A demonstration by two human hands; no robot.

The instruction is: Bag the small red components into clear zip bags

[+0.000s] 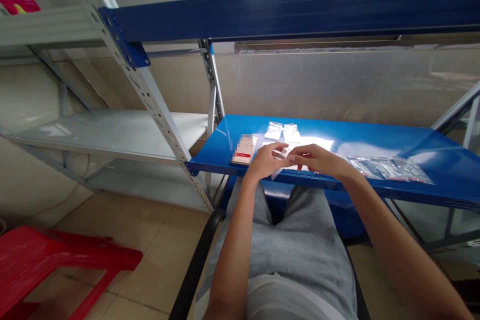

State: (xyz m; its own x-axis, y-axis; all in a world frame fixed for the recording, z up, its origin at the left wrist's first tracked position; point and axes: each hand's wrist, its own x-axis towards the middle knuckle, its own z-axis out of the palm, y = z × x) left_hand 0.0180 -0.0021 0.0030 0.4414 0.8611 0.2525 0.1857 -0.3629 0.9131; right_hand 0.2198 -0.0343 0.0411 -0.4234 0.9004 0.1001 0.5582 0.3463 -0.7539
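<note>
Grey shorts (pixel 296 245) below hands (pixel 264 161), blue shelf (pixel 442 172)

Clear plastic bag (pixel 279 171), blue steel shelf (pixel 375 144), red-striped card (pixel 243 154)

head camera | faces forward, down | near left hand (pixel 264 161), right hand (pixel 318 159)

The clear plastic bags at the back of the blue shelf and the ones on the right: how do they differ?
The two pale clear plastic bags sit side by side near the back, while the row of clear plastic bags stretches along the front. The pale pair looks whitish; the row shows darker contents with touches of red. Both lie flat on the blue steel shelf.
</note>
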